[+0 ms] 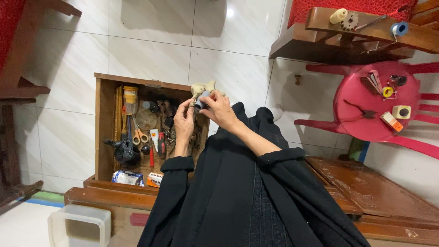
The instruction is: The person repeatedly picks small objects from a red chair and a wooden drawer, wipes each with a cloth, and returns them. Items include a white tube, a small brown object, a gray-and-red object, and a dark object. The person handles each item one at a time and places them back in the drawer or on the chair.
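Both hands up over the open wooden toolbox [104, 137]: left hand [184, 122] and right hand [219, 111] pinch a small grey cylinder [201, 101] (beige rubbery lump [203, 88] behind).

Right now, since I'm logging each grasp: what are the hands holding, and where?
Both the left hand and right hand pinch a small grey cylindrical piece with beige material by its sides; exact contact unclear.

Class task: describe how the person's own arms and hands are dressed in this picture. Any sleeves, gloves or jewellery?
Both arms wear loose black sleeves, pushed up and bunched on the forearms. The left hand and right hand are bare: no gloves, and no rings or watch that can be made out.
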